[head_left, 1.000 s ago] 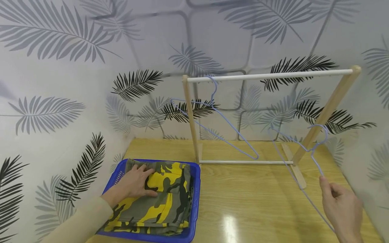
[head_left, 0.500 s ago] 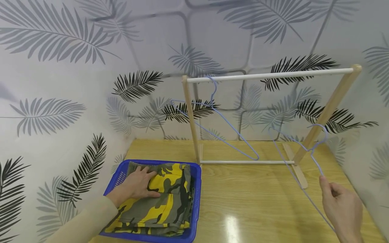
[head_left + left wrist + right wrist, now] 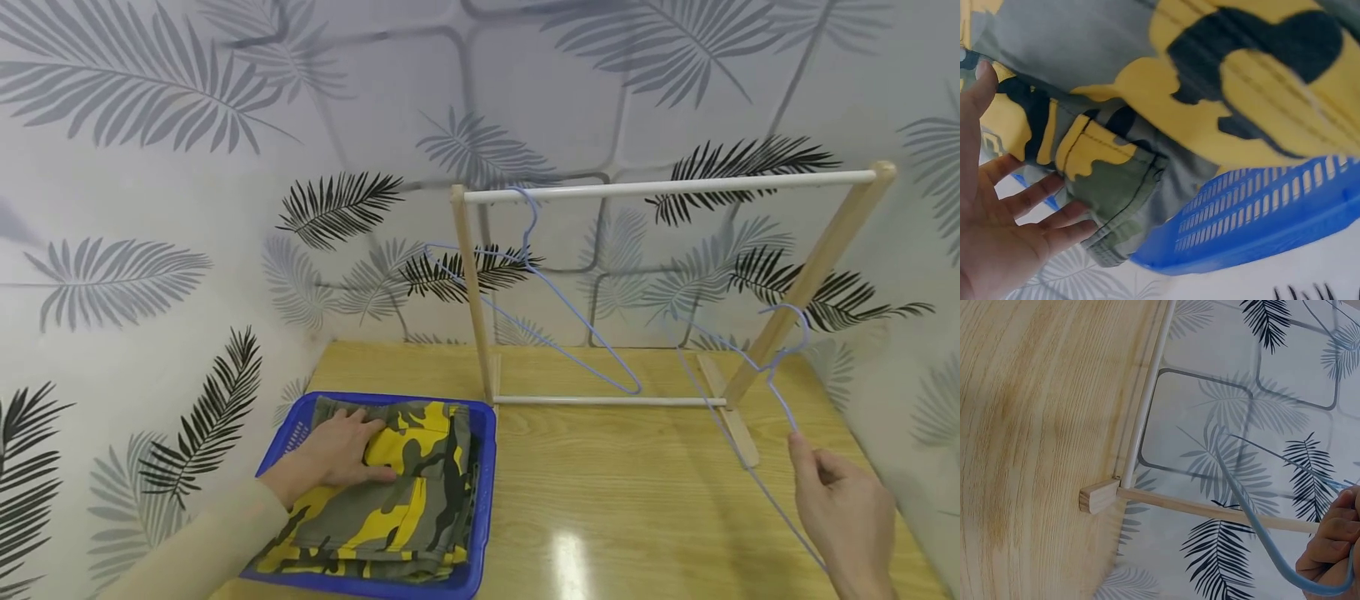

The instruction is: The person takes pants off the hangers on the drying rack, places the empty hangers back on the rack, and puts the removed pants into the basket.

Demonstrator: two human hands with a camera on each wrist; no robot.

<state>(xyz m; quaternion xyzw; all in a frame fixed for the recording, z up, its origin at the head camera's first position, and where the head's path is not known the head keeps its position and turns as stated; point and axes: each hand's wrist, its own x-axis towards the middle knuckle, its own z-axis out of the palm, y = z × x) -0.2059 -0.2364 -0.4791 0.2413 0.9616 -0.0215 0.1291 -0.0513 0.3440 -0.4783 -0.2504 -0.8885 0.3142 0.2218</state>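
Observation:
My left hand (image 3: 341, 450) lies with fingers spread on a folded pair of camouflage pants (image 3: 390, 517), grey, black and yellow. The pants rest in a blue plastic basket (image 3: 486, 500). In the left wrist view the straight fingers of the left hand (image 3: 1029, 212) touch a flapped pocket (image 3: 1107, 159) of the cloth. Over at the right, my right hand (image 3: 843, 508) grips a light blue clothes hanger (image 3: 782, 404) by one arm, hook upward. The right wrist view has the curled right hand (image 3: 1335, 544) at its edge, around the hanger (image 3: 1266, 540).
A small wooden clothes rack (image 3: 471, 292) with a white top rail (image 3: 660, 188) stands at the back of the table (image 3: 600, 500). Another blue hanger (image 3: 573, 312) hangs on that rail near its left end. Leaf-patterned walls close in behind and at both sides.
My left hand has shifted very slightly to the right on the pants. The right hand and its hanger have stayed nearly still.

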